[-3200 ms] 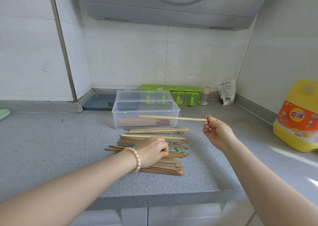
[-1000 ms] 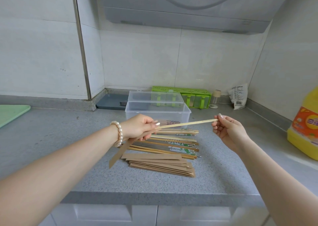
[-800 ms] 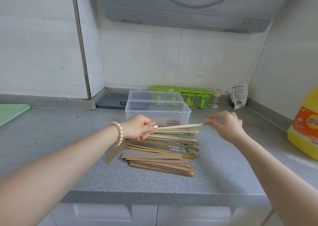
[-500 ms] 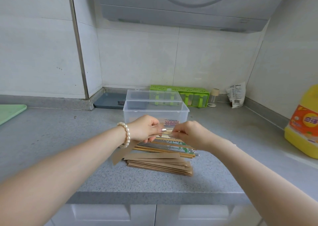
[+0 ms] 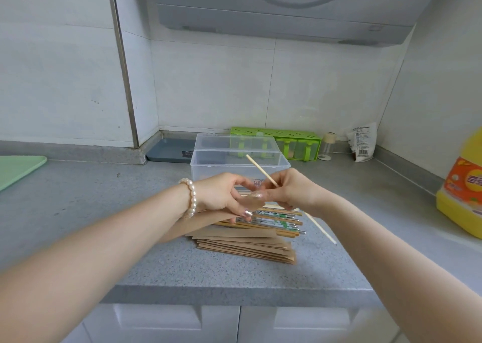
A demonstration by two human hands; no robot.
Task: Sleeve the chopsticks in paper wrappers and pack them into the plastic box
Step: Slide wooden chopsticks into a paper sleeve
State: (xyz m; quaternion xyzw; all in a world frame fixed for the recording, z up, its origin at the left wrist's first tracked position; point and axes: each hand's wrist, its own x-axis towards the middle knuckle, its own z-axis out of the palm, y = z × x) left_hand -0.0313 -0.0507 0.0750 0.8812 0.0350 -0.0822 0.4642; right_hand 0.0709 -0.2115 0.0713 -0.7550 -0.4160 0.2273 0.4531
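My left hand (image 5: 221, 195) pinches a brown paper wrapper (image 5: 208, 218) that trails down-left under my wrist. My right hand (image 5: 292, 190) grips a pale wooden chopstick (image 5: 259, 170) near its middle; the stick runs diagonally from over the box down to the right. Both hands meet above a pile of loose chopsticks (image 5: 276, 220) and a stack of brown wrappers (image 5: 247, 246) on the grey counter. The clear plastic box (image 5: 200, 165) stands open just behind, with a few sleeved items inside.
A green spice rack (image 5: 276, 135) and a small jar (image 5: 329, 144) stand at the back wall, with a white packet (image 5: 362, 141) beside them. A yellow detergent bottle (image 5: 464, 194) stands at right. A blue tray (image 5: 169, 152) and a green board (image 5: 18, 168) lie left.
My left hand lifted a wrapper from the stack. My right hand moved in to the left hand, and the chopstick swung from level to a steep diagonal.
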